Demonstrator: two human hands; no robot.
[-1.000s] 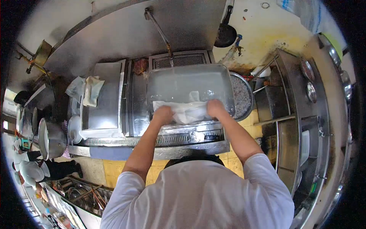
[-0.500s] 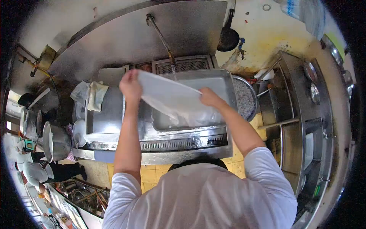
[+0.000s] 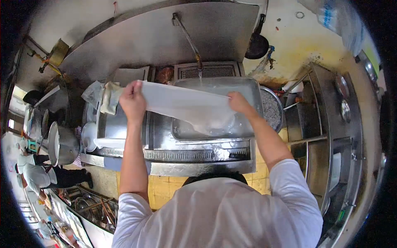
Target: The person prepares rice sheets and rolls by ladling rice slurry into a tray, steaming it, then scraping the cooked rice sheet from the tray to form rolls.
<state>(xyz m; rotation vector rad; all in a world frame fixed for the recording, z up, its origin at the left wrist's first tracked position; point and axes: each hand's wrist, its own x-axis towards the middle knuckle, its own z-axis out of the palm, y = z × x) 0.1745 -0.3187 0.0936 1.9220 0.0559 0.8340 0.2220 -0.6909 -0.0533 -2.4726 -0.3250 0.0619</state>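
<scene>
A thin white cloth [image 3: 186, 103] is stretched between my two hands, its lower part drooping into the water of a large rectangular metal tray [image 3: 257, 103]. My left hand [image 3: 133, 101] is closed on its left top corner, out past the tray's left side. At the right, my right hand [image 3: 239, 102] pinches the other top corner, above the tray. Water runs from a tap [image 3: 199, 64] behind the cloth into the tray.
Left of the tray is a metal steamer tray [image 3: 120, 126], with a folded cream cloth [image 3: 111, 98] over its edge. A bowl of pale, grainy contents [image 3: 271, 109] stands at the right, beside metal shelving [image 3: 316, 149]. A person [image 3: 37, 171] is far left, near a large pot [image 3: 66, 144].
My left hand has moved left and a little down relative to the tray, pulling the cloth wider and more level. The view has shifted slightly.
</scene>
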